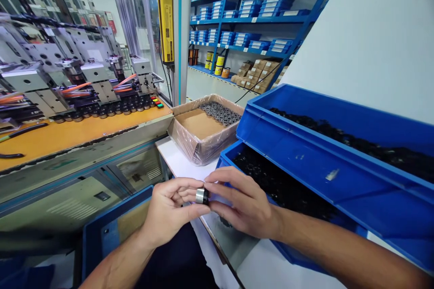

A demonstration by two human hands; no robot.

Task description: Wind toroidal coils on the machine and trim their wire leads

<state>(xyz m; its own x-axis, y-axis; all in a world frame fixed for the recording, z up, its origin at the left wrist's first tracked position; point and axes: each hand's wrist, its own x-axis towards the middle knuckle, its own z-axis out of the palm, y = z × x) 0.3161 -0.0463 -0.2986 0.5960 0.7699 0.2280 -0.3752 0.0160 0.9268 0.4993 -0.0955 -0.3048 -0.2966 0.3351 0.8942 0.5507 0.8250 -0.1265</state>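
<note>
A small silvery metal cylinder with a black end piece [201,196] is held up in the middle of the head view. My left hand [169,207] pinches it between thumb and fingers. From the other side, the fingertips of my right hand [242,203] close on its black end. The hands meet at the part, and my fingers hide some of it. Just beyond my right hand stands a blue bin [225,158] of small black pieces. Past my left hand, a plastic-lined cardboard box [203,153] holds rows of grey metal parts.
A second blue bin [288,144] of black pieces rests tilted above the first. At the left, a machine [98,72] stands over an orange worktop [101,128] with a row of round parts and plier-like handles. Blue shelves [251,20] with bins stand behind.
</note>
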